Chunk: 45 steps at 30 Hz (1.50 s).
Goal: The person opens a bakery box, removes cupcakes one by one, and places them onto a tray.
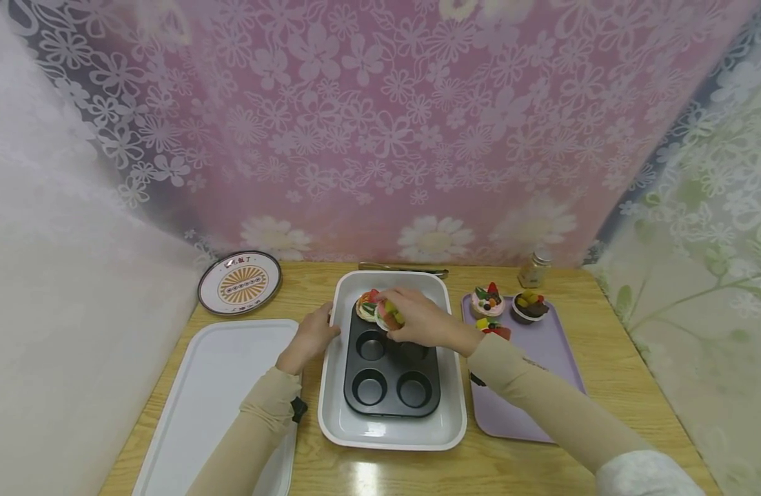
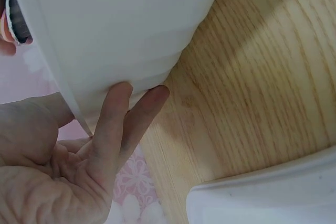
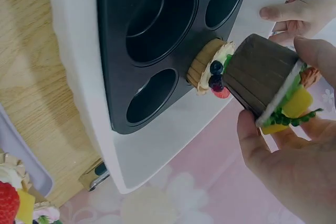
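My right hand (image 1: pixel 425 320) pinches a cupcake (image 3: pixel 260 74) with a dark brown cup and fruit toppings. It hangs tilted over the far end of a black muffin pan (image 1: pixel 391 372). Another cupcake (image 3: pixel 202 69), with a tan base, cream and berries, sits in the pan's far-left cup, close beside the held one. The pan lies inside a deep white tray (image 1: pixel 393 444). At that tray's left edge my left hand (image 1: pixel 315 336) grips the rim, thumb over it and fingers (image 2: pixel 113 111) against the outer wall.
On the right, a purple tray (image 1: pixel 557 344) bears a pink-frosted cupcake (image 1: pixel 487 302), a dark one (image 1: pixel 529 308) and a partly hidden one (image 1: pixel 493 329). A flat white tray (image 1: pixel 231 379) and round plate (image 1: pixel 240 282) lie left. A jar (image 1: pixel 534 267) and thin utensil (image 1: pixel 405 269) are behind.
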Available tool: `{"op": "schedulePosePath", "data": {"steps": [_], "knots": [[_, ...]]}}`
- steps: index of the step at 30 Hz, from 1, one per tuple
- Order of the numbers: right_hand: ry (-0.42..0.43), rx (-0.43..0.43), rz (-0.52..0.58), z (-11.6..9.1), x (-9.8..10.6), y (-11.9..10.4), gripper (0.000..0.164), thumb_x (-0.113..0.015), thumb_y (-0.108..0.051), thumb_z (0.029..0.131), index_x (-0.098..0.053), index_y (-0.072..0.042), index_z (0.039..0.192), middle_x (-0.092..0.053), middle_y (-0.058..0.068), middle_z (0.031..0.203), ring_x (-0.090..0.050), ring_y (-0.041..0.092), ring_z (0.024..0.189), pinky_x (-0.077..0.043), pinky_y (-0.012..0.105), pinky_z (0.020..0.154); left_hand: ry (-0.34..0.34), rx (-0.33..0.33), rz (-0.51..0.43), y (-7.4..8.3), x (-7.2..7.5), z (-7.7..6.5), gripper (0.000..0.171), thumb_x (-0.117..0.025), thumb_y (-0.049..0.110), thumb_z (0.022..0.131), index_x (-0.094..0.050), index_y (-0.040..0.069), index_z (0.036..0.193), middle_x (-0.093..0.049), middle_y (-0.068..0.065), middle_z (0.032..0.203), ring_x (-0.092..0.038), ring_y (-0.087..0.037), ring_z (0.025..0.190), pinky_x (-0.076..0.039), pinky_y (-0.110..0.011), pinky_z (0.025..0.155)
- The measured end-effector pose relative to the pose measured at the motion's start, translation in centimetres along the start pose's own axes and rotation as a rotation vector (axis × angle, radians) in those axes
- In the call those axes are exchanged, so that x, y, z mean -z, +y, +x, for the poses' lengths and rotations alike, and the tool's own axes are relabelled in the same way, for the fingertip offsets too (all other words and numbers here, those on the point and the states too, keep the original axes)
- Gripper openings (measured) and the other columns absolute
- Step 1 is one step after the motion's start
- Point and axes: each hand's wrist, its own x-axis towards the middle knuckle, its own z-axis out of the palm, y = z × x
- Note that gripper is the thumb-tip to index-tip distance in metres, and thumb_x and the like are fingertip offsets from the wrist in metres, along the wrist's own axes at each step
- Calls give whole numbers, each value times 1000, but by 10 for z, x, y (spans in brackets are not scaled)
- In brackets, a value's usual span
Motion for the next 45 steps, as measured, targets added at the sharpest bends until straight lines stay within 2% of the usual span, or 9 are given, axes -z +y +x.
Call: {"op": "schedulePosePath", "data": {"steps": [9, 16, 24, 31, 36, 40, 45], "knots": [[44, -16, 6, -9, 5, 14, 67, -83, -29, 91, -55, -15, 150, -58, 10, 150, -54, 38, 139, -48, 60, 113, -23, 15, -2, 0, 1, 3, 65, -60, 5, 96, -39, -4, 158, -62, -31, 142, -65, -41, 127, -59, -53, 102], [96, 6, 29, -15, 11, 19, 62, -83, -23, 89, -58, -14, 145, -61, 9, 143, -60, 33, 131, -53, 55, 107, -30, 36, -29, 1, 0, 3, 66, -60, 7, 98, -39, -1, 159, -62, -29, 143, -64, -42, 128, -60, -52, 101], [155, 10, 28, -20, 14, 30, 62, -83, -19, 87, -60, -10, 143, -60, 14, 145, -56, 37, 134, -47, 60, 111, -10, 25, 18, -2, -1, 5, 65, -59, 8, 97, -40, -1, 158, -66, -29, 138, -68, -42, 121, -62, -51, 95], [148, -69, 90, -32, 19, 41, 65, -83, -18, 88, -57, -11, 147, -55, 15, 150, -55, 39, 133, -50, 59, 107, -14, 24, 4, -1, -1, 5, 64, -59, 8, 98, -41, 0, 158, -65, -30, 139, -69, -42, 121, -64, -50, 91], [161, -104, 59, -38, 19, 48, 66, -83, -20, 89, -56, -13, 148, -55, 13, 150, -55, 39, 135, -50, 61, 108, -19, 41, -10, 0, 0, 1, 63, -58, 8, 99, -40, 1, 159, -63, -30, 141, -68, -42, 122, -64, -49, 91], [195, -118, 57, -43, 21, 52, 66, -84, -19, 88, -56, -12, 148, -56, 14, 149, -57, 39, 133, -51, 61, 106, -26, 41, -12, -1, 0, 1, 63, -57, 8, 99, -39, 0, 159, -64, -29, 140, -68, -41, 121, -64, -49, 91], [269, -125, 51, -52, 24, 58, 65, -85, -18, 87, -58, -9, 145, -59, 16, 145, -57, 42, 132, -47, 63, 109, -27, 39, -10, -1, -1, 1, 63, -58, 9, 99, -40, 1, 159, -64, -28, 140, -68, -40, 121, -63, -50, 92]]}}
